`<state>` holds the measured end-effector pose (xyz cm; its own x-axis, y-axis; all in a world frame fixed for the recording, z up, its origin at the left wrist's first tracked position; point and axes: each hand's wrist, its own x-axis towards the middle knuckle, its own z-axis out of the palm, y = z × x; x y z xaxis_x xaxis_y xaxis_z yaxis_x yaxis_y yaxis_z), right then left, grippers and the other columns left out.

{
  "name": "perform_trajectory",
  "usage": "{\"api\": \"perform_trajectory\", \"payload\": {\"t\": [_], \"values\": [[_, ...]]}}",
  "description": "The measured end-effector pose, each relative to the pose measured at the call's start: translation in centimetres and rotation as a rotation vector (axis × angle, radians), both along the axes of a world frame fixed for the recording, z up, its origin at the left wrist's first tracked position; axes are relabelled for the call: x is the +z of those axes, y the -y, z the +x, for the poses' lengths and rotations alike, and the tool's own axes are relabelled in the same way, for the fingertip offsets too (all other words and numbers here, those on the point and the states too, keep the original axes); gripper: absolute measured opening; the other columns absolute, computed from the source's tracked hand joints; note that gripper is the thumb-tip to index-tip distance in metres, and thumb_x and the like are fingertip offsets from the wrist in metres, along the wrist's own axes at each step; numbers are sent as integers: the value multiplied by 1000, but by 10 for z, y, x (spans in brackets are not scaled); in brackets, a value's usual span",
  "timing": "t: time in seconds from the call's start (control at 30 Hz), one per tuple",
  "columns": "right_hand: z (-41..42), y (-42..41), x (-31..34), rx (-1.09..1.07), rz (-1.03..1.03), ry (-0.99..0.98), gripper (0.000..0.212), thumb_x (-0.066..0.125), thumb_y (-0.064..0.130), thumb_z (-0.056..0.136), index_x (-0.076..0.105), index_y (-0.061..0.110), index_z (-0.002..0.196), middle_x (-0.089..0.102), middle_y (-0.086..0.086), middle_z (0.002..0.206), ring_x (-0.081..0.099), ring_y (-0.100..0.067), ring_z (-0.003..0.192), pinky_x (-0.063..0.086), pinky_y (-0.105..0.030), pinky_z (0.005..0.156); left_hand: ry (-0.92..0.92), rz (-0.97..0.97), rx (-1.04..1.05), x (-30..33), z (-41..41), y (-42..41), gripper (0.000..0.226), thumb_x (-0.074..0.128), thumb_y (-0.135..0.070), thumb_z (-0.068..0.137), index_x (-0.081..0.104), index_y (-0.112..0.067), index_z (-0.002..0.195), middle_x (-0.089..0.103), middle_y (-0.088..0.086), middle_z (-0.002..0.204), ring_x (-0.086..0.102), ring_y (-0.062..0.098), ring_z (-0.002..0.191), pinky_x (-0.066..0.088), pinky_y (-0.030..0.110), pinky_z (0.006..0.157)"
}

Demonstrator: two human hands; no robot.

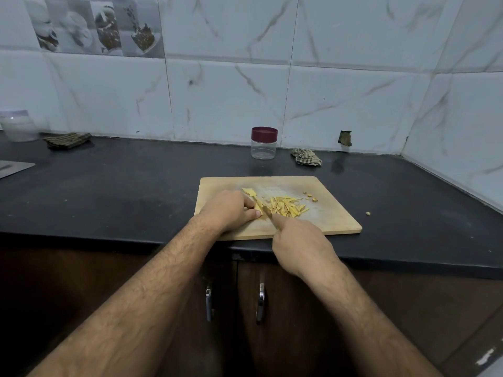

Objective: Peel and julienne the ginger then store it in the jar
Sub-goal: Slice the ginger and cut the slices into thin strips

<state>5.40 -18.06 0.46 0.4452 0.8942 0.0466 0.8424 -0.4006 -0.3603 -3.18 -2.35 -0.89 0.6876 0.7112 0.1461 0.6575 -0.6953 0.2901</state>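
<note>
A wooden cutting board point(321, 219) lies on the black counter. My left hand point(231, 210) holds down a stack of peeled ginger slices point(258, 208) with curled fingers. My right hand point(299, 244) grips a knife, its forefinger along the spine; the blade point(266, 212) meets the slices just right of my left fingertips. A pile of yellow ginger strips point(287, 206) lies to the right of the blade. More slices point(249, 191) sit behind my left hand. A clear jar with a maroon lid point(263, 142) stands shut at the back by the wall.
Small ginger scraps point(311, 197) lie on the board's right part and one bit point(368, 213) on the counter. A crumpled checked cloth point(306, 157) sits right of the jar, another cloth point(68, 140) and a frosted container point(19, 126) at far left. Tiled walls close the back and right.
</note>
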Motion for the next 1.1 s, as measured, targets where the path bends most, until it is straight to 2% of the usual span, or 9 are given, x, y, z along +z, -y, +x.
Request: {"api": "perform_trajectory", "payload": {"t": [0.17,0.23,0.47,0.57,0.63,0.73,0.87,0.97,1.1], "values": [[0,-1,2,12,26,-35,60,38,14,96,31,32,153,54,-4,138,51,-25,122,48,-37,93,15,-8,-1,-2,1,-3,26,58,-45,96,76,-28,104,68,-9,90,59,15,93,50,34,85],[0,-5,3,18,30,-30,59,38,14,95,34,32,151,57,-4,135,52,-26,119,47,-36,91,19,-2,-7,-3,1,-4,24,57,-45,96,75,-28,101,59,-11,78,57,14,88,49,32,81],[-2,-23,1,28,-5,-5,49,39,11,93,46,27,139,60,-7,122,54,-28,111,44,-34,79,44,3,-14,-7,3,-9,23,58,-44,96,75,-28,95,51,-14,66,50,14,80,42,30,71],[-4,-26,1,21,-7,6,47,40,9,93,48,25,137,60,-7,122,53,-26,104,41,-33,75,46,11,-13,-6,2,-7,24,58,-44,96,76,-29,101,55,-12,71,54,16,84,44,31,74],[-7,-28,2,15,-19,18,47,42,7,91,49,23,134,61,-7,120,52,-26,99,39,-32,72,46,9,-5,-5,1,-6,25,58,-43,96,75,-28,106,66,-8,85,60,18,93,49,33,81],[-11,-33,4,4,-55,43,49,45,5,90,48,22,136,60,-6,123,55,-27,111,39,-32,73,44,5,5,-4,1,-4,27,58,-42,96,75,-29,113,73,-4,106,61,17,99,51,35,87],[-12,-32,3,11,-73,71,59,50,5,89,41,23,144,59,-6,125,55,-27,113,40,-33,72,39,-5,12,-3,2,-3,24,59,-40,96,76,-26,105,72,-3,99,61,18,96,50,34,85],[-11,-15,-3,30,-67,75,66,47,4,90,31,26,149,59,-6,117,53,-27,100,41,-35,69,21,-9,8,-4,2,-5,24,58,-44,96,74,-27,90,63,-10,78,58,16,89,47,31,77],[-6,5,-11,50,7,36,59,43,10,95,32,31,149,55,0,102,51,-22,95,43,-35,69,7,-10,18,-3,2,-4,30,58,-46,96,76,-24,105,71,-4,98,61,17,99,50,37,89]]}}
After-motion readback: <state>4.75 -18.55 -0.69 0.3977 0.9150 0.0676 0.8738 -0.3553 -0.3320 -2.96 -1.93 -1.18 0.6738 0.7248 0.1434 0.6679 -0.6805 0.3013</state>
